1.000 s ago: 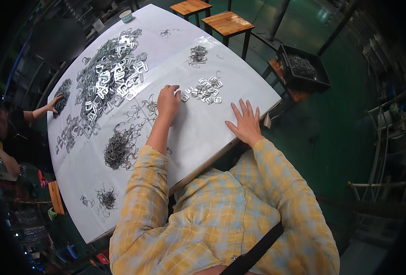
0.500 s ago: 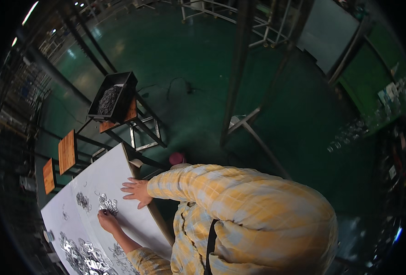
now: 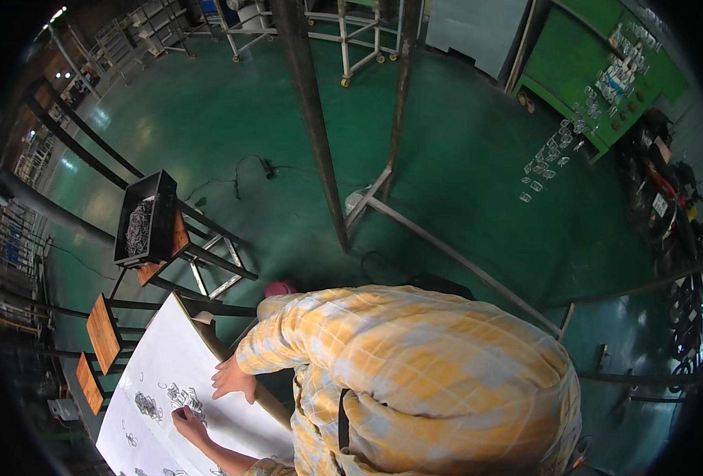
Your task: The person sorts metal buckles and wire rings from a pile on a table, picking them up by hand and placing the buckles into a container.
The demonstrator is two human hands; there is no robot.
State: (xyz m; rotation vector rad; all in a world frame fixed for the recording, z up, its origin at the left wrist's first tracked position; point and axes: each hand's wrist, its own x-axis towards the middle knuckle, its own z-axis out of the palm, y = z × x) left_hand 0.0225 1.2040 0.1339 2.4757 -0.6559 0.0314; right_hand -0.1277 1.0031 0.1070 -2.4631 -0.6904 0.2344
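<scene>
A white-topped table stands at the lower left. On it lies a small heap of flat, silvery, loop-shaped metal pieces. My left hand is at the near side of this heap, its thumb and fingers pinched together; whatever sits between the fingertips is too small to make out. Flat near the table's edge rests my right hand, fingers spread and holding nothing. A darker little pile of similar pieces lies beside the heap, and a few loose ones are scattered lower down.
A black crate filled with small dark parts stands on a wooden-topped stool beyond the table. Two wooden seats are at the left. Dark metal posts and a slanting floor bar rise from the green floor. A cable lies there.
My view has turned, so the table and both hands appear lower in the picture. The left hand stays by the heap, and the right hand still rests flat near the table's edge.
</scene>
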